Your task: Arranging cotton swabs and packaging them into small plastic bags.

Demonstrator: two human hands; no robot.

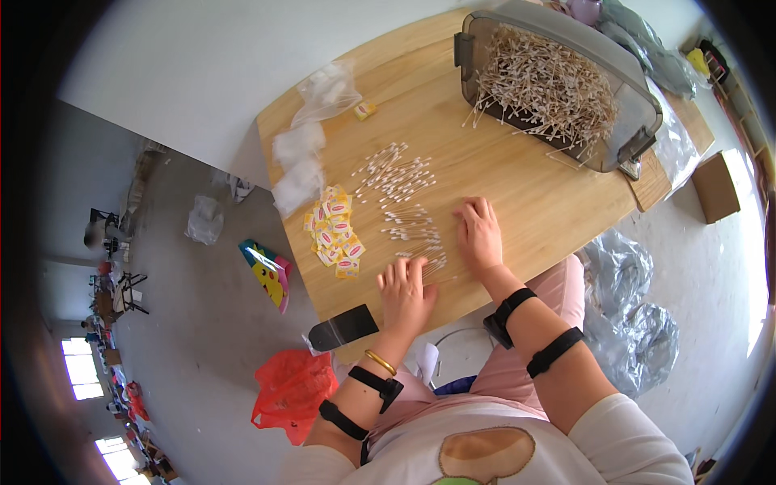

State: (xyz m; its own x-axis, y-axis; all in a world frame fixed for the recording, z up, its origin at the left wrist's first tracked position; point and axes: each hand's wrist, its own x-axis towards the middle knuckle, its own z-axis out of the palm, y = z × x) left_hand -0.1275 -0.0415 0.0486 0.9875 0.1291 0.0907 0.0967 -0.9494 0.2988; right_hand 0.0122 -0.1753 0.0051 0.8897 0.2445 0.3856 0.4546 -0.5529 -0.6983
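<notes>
Resting flat: hands (440, 263) | cotton swabs (404, 206): thin, white-tipped, scattered

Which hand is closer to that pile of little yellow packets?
Left. The left hand lies flat on the table just right of the yellow packets, slightly nearer the person. The right hand rests farther right, beyond the rows of cotton swabs.

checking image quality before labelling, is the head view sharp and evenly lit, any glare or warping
Head view: strong fisheye warping, the wooden table edges bow and a black vignette rings the frame; daylight is bright, washing out the floor at right; the cotton swabs and both hands, left hand and right hand, look reasonably sharp; soft shadows only; far-left windows are blown out.
</notes>
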